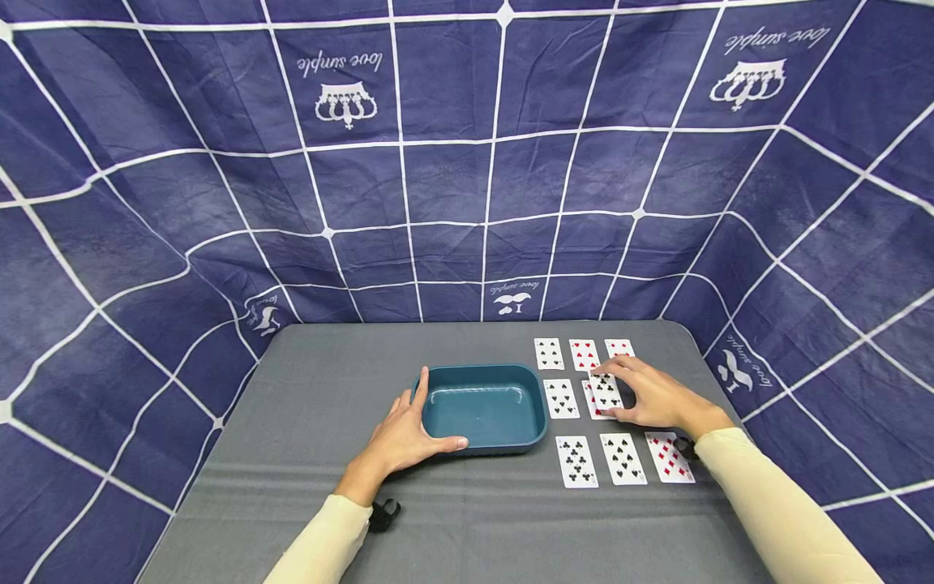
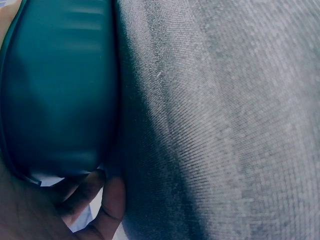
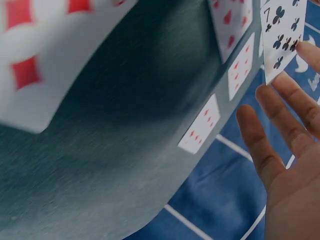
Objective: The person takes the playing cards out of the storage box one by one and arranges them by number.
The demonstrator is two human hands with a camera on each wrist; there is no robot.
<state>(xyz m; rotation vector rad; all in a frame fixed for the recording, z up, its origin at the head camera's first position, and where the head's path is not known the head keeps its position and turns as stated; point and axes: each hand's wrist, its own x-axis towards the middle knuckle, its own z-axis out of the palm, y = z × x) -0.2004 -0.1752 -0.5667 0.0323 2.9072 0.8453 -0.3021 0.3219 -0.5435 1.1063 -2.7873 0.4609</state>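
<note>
My left hand (image 1: 404,435) grips the left end of a teal rectangular tray (image 1: 481,448), thumb along its near side and index finger at the far left corner. In the left wrist view, curled fingers (image 2: 114,197) sit beneath the end of the tray. Over the middle row of cards, my right hand (image 1: 653,397) pinches a seven of clubs playing card (image 3: 281,37) between thumb and fingers. That card is raised off the table and partly covers a hearts card (image 1: 588,397). Bare tray floor shows in the head view.
Face-up cards lie in rows right of the tray, including a black spades card (image 1: 549,354), a clubs card (image 1: 576,462) and a diamonds card (image 1: 669,458). The grey tabletop (image 1: 328,381) meets blue gridded cloth (image 1: 452,178) behind and at both sides.
</note>
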